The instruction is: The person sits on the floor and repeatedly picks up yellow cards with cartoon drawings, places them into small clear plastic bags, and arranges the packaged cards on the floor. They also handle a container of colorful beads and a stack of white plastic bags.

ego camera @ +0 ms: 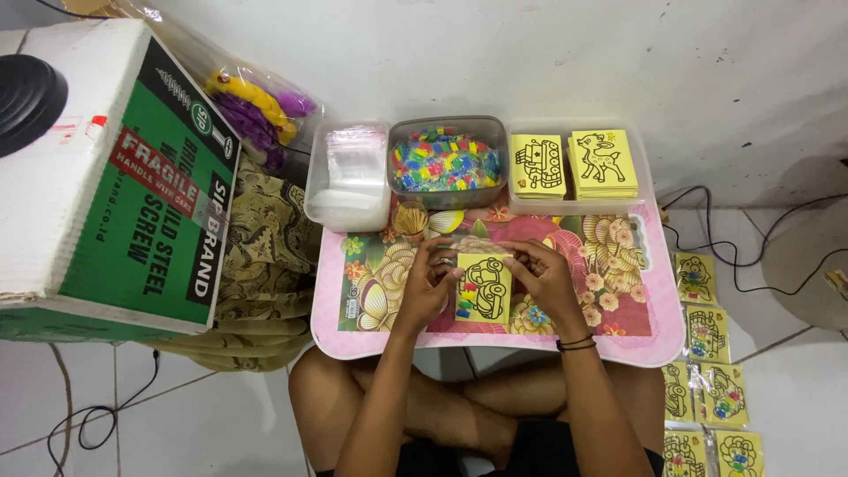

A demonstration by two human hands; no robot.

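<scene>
A yellow card with a black-line car drawing lies on the small floral pink table. My left hand pinches its left edge, fingers curled over the top corner. My right hand holds the right edge, with black bands at the wrist. Part of the drawing near the card's left side looks filled with colour.
Along the table's back stand a clear tub of plastic bags, a tub of small coloured pieces and a tray with two stacks of yellow cards. Bagged finished cards lie on the floor at right. A large cardboard box stands left.
</scene>
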